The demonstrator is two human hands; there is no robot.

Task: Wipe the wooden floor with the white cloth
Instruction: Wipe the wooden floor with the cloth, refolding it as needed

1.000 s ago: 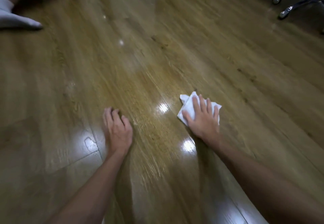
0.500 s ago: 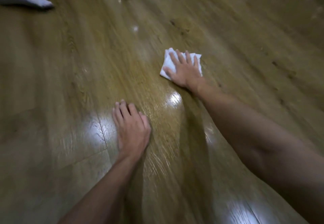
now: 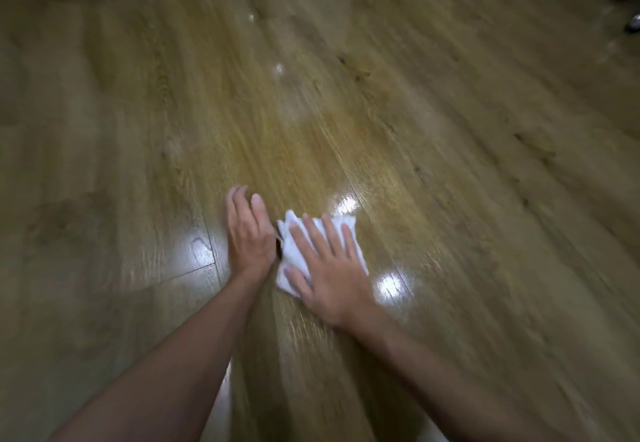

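- White folded cloth (image 3: 320,246) lies flat under your right hand (image 3: 327,277), fingers spread straight, pressing it to the brown wooden plank floor (image 3: 450,164).
- Your left hand (image 3: 247,234) rests flat and released on the boards, just beside the cloth, holding nothing.
- Judging by the glossy patches near both hands, wiping is underway; the duller boards beyond look left to do.
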